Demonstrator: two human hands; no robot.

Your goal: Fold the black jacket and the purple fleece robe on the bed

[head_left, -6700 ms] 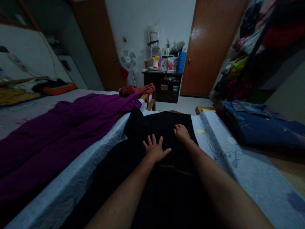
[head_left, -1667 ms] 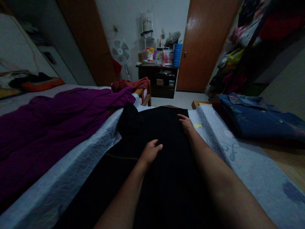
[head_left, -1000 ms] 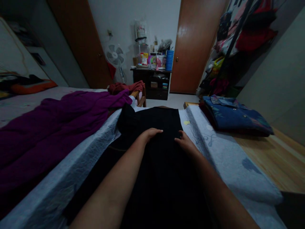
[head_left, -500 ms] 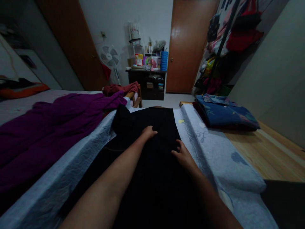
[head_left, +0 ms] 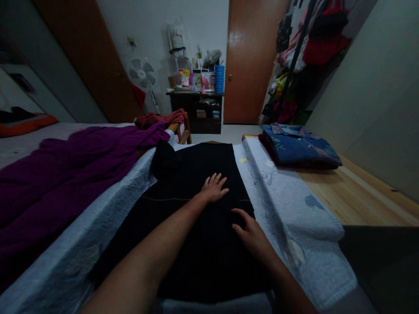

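Observation:
A black garment [head_left: 193, 209] lies spread flat on a pale quilted cover [head_left: 284, 205] in front of me. My left hand [head_left: 214, 188] rests flat on the middle of the garment with its fingers spread. My right hand [head_left: 250, 231] lies palm down on the cloth nearer to me, close to the garment's right edge, fingers loosely apart. Neither hand grips anything.
A purple blanket [head_left: 65, 170] is heaped on the bed to the left, with a red cloth [head_left: 160, 118] beyond it. Folded blue clothes [head_left: 296, 146] sit on a wooden surface [head_left: 360, 196] at right. A dark shelf unit [head_left: 199, 111], a fan [head_left: 142, 76] and a door [head_left: 247, 56] stand at the back.
My right hand has slid back toward me along the garment's right side. My left hand moved forward, then flattened with its fingers spread. The view has swung to the right.

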